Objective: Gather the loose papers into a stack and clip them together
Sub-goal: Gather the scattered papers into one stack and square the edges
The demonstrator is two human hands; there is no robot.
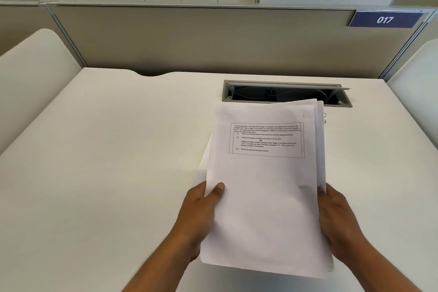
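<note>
A stack of white papers (pixel 265 197) is held above the white desk (pixel 106 161), its top sheet carrying a boxed block of printed text. The sheets are unevenly aligned, with edges fanning out at the left and right. My left hand (pixel 199 216) grips the stack's left edge, thumb on top. My right hand (pixel 336 218) grips the right edge, its fingers mostly hidden behind the sheets. Two small wire paper clips (pixel 324 117) lie on the desk just beyond the stack's upper right corner, partly hidden by it.
An open cable hatch (pixel 286 92) with wires inside is sunk into the desk behind the papers. A beige partition (pixel 189 35) stands at the back with a blue "017" sign (pixel 385 19). White side dividers flank the desk.
</note>
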